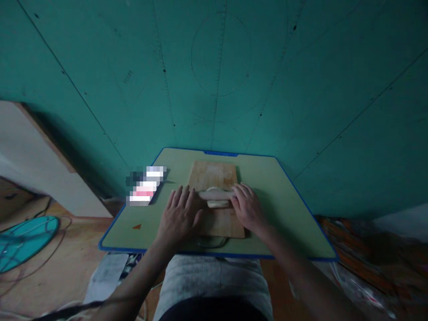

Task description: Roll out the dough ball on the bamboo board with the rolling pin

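Observation:
A pale rolling pin (205,195) lies crosswise over a flattened piece of dough (218,203), which shows in front of and behind it. Both rest on a wooden cutting board (214,174). My left hand (180,211) lies flat with its fingers stretched out over the pin's left end, hiding that end. At the other end my right hand (248,207) has its fingers bent round the pin, so the right tip is covered.
The board lies on a pale green table (284,214) with a blue rim. A blurred-out bright object (147,185) is at the table's left, with a small orange triangle (137,227) nearer me. Behind rises a green wall (214,89). A teal round object (28,240) lies on the floor at left.

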Motion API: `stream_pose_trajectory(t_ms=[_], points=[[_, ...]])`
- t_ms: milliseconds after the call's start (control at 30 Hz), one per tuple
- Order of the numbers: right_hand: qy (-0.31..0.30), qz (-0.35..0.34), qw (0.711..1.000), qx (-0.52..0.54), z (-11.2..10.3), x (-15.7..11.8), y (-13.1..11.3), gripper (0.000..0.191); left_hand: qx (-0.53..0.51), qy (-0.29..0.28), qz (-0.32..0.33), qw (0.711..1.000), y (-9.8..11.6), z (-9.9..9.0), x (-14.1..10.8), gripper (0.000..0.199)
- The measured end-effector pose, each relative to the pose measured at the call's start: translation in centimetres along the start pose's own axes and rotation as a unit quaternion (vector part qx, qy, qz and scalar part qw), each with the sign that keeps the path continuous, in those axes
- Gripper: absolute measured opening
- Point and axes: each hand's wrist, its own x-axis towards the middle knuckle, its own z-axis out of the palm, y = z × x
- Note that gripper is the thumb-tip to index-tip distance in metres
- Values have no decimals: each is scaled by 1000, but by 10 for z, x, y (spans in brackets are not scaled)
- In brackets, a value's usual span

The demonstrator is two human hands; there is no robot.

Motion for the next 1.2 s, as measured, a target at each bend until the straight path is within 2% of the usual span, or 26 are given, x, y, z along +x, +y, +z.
stream_pose_trajectory(t_ms=[167,300,367,467,600,733,900,1067,1200], points=[[26,-4,1000,-11,-6,-22,-11,45,-4,0,21,1000,3,-14,-13,49],[29,6,999,-30,-17,-27,-22,43,-45,-21,21,999,4,-23,7,23],[7,25,999,-45,-25,-19,-28,40,-60,-47,16,997,7,-21,21,22],[-49,50,995,-68,-32,3,-36,36,-65,-46,52,996,12,-11,40,24],[-129,112,982,-86,-25,34,-35,36,-57,-46,67,995,12,2,60,35],[-119,147,978,-90,-9,57,-23,37,-38,-59,27,997,6,10,84,38],[-144,139,975,-96,-4,76,-16,35,-41,-89,42,994,-4,17,106,29],[-137,121,979,-93,-4,70,-16,39,-30,-76,15,997,-1,17,102,40],[-98,93,989,-66,-3,43,-19,43,-12,-52,6,999,11,11,76,55]])
